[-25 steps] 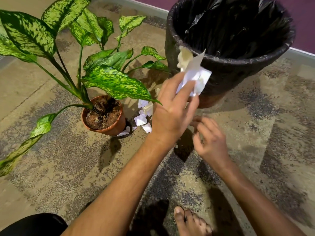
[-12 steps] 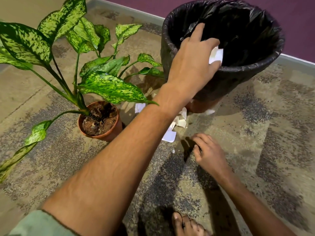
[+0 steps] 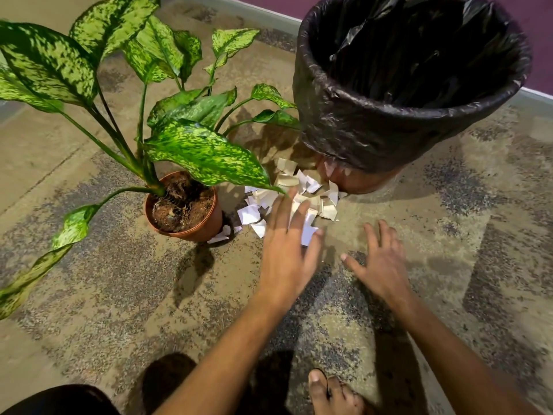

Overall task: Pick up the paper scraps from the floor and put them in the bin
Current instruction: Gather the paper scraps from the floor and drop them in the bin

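Note:
A heap of white and cream paper scraps [image 3: 302,193] lies on the floor between the plant pot and the foot of the bin. My left hand [image 3: 287,250] hovers over the near edge of the heap, fingers straight and spread, holding nothing. To its right, my right hand [image 3: 380,262] is spread flat close to the floor, empty, a little short of the scraps. The bin [image 3: 374,115], lined with a black bag, stands behind the heap with its mouth open; whatever is inside is lost in the dark.
A potted plant [image 3: 185,208] with large speckled green leaves stands left of the scraps, one leaf overhanging the heap. A few scraps lie against the pot's base. My bare foot [image 3: 332,393] is at the bottom edge. A purple wall [image 3: 538,40] runs behind the bin.
My left hand has come back from over the bin's mouth, without the scraps it held, down to the heap. My right hand has opened and spread near the floor.

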